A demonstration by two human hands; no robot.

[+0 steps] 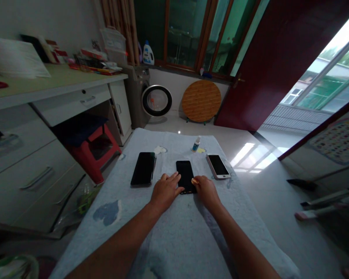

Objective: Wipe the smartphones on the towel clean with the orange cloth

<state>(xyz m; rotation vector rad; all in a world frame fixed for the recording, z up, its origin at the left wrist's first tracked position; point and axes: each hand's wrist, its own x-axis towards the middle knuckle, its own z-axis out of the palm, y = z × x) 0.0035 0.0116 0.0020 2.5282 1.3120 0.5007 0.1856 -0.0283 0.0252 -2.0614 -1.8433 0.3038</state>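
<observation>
Black and glossy, the phone [185,172] lies flat near the middle of our pale blue cloth [174,240], screen up, between our two hands. Our left hand [166,190] is fairly wide, its fingers reaching onto the left side of the phone and its thumb set apart from them, touching near the lower end. Our right hand [206,190] is narrow, its fingertips pinched on a small tan pad [194,181] at the phone's right edge; most of the pad is hidden, so we cannot tell its full shape. To the left, apart from our hands, we see a larger black tablet [143,169] lying flat. On the other side, a white phone [218,166] with a dark screen lies at a slant, just beyond our right hand. Farther off, a small bottle [196,143] with a white top and a blue label stands on the cloth, between the phone and the white phone from side to side. Past the cloth, a round wooden board [201,101] leans by the wall beside an open washer door [156,100]. At our left, a red stool [96,153] sits partly under the desk [61,83].
</observation>
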